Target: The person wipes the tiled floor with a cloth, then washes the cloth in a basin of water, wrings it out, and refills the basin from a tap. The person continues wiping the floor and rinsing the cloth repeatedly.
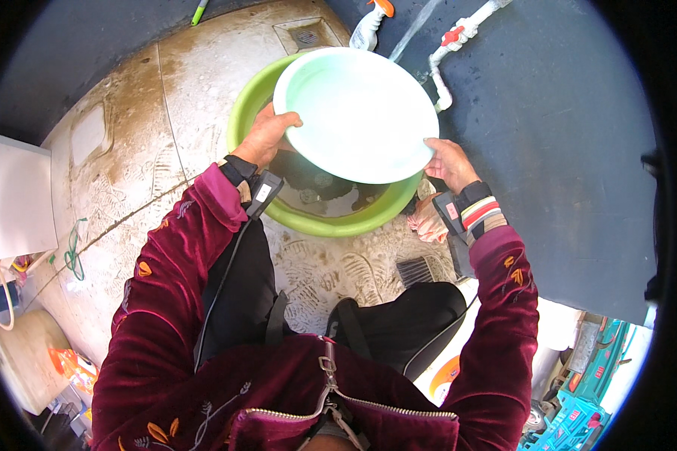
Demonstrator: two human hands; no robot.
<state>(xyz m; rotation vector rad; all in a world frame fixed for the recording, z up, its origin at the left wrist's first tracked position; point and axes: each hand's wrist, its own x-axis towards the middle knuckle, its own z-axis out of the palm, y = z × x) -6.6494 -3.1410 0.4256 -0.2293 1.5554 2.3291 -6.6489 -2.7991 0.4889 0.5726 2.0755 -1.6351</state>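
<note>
A pale mint-white round plastic basin [357,113] hangs tilted over a larger green tub [331,227]. My left hand [265,134] grips the basin's left edge, thumb over the rim. On the right edge, my right hand [451,164] pinches the rim between thumb and fingers. Bright glare washes out the basin's inside, and I see nothing lying in it. Dark, murky water [316,188] stands in the green tub, whose far part is covered by the basin.
A spray bottle [365,31] with an orange head and a white pipe with a red valve [453,36] are beyond the tub. A striped cloth [429,224] lies to its right. The tiled floor [128,98] is muddy. A turquoise crate [579,410] stands lower right.
</note>
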